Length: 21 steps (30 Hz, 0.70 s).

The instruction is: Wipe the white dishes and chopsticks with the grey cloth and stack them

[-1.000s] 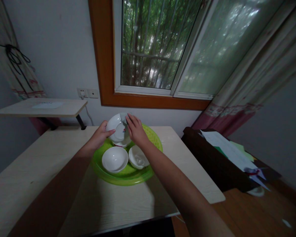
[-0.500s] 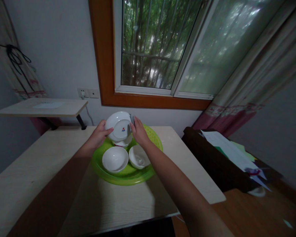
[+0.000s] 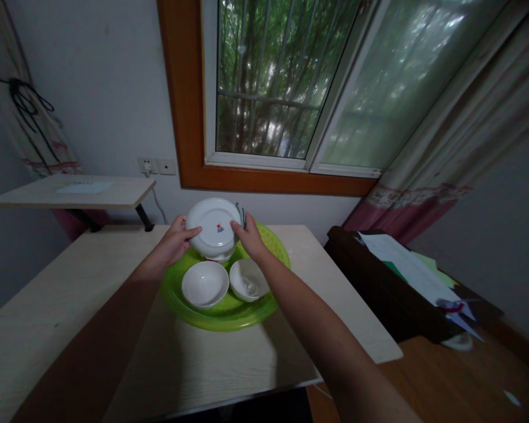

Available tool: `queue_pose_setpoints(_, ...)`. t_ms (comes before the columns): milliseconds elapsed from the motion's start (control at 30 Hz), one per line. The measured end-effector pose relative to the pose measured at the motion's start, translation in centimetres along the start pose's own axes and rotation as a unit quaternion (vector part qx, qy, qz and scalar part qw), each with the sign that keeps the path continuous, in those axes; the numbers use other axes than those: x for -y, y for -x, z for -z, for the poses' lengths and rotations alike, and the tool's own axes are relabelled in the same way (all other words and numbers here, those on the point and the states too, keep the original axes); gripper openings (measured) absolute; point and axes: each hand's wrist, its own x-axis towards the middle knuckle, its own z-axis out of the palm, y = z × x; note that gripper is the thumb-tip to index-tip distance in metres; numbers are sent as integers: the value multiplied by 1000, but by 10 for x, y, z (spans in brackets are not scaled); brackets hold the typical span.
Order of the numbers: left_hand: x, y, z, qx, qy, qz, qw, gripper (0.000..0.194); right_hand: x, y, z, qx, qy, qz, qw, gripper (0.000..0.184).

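A white plate [image 3: 211, 238] is tilted up over the basin, its underside with a small red and blue mark turned toward me. My left hand [image 3: 176, 238] grips its left rim, thumb across the underside. On the right rim, my right hand [image 3: 249, 236] is closed, with a dark-and-light cloth [image 3: 241, 215] showing between its fingers and the plate. Below sits a green basin [image 3: 229, 323] holding a white bowl [image 3: 205, 284] at the left and another white bowl [image 3: 248, 281] at the right. A third bowl [image 3: 223, 257] is mostly hidden behind the plate.
The basin stands on a pale wooden table [image 3: 335, 294]. A raised shelf [image 3: 74, 191] bears a paper at the left, near a wall socket [image 3: 147, 165]. Beyond the table's right edge is a dark box-like piece [image 3: 379, 282] with papers on top. A window [image 3: 282, 88] lies ahead.
The plate has turned slightly, so its underside faces me more squarely. My right hand has shifted a little right and down along the rim, and more of the cloth shows.
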Motion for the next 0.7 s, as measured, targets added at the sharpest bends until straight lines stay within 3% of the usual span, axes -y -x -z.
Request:
queue_pose_setpoints(167,4,1,-6,8,-82,-8,997,59,1,0,3,-31,70,40,996,53)
queue_pose_setpoints(367,11,-1,-5,-11,-148,-46,988,61,9,1,6,-16,133,125,983,54)
queue_pose_setpoints(700,10,0,0,-24,-238,-83,967,58,16,-1,6,-17,203,163,966,50)
